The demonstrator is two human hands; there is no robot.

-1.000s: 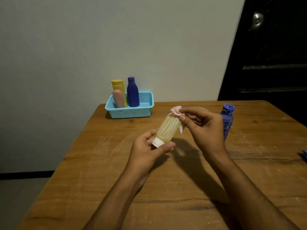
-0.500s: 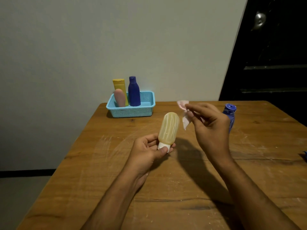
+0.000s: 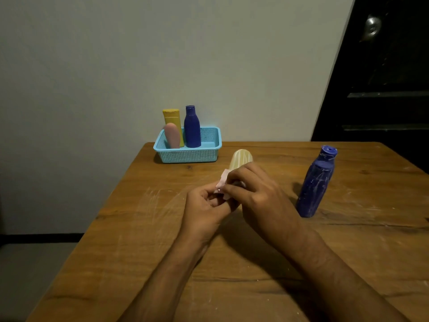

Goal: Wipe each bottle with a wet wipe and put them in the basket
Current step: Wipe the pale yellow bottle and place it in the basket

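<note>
My left hand [image 3: 204,205] curls round the lower end of the pale yellow bottle [image 3: 240,159], and my right hand [image 3: 253,194] pinches the pink wet wipe [image 3: 221,185] against the bottle's side, just above my left fingers. The bottle is held above the wooden table [image 3: 144,228], near its middle, with its long axis tilted up and away from me so that the rounded end points toward the wall; the lower end is hidden inside my hands. Bare wood lies between my hands and the blue basket [image 3: 188,155], which sits at the far left corner, close to the table's back edge and to its left edge. In the basket a yellow bottle [image 3: 173,117], a pink bottle [image 3: 172,135] and a dark blue bottle [image 3: 192,127] stand upright, crowded into its left half, while its right half is free. A second dark blue bottle [image 3: 316,184] stands on the table to the right of my right hand, apart from it, its surface streaked with white smears. I can read no brand, label or writing on any bottle.
</note>
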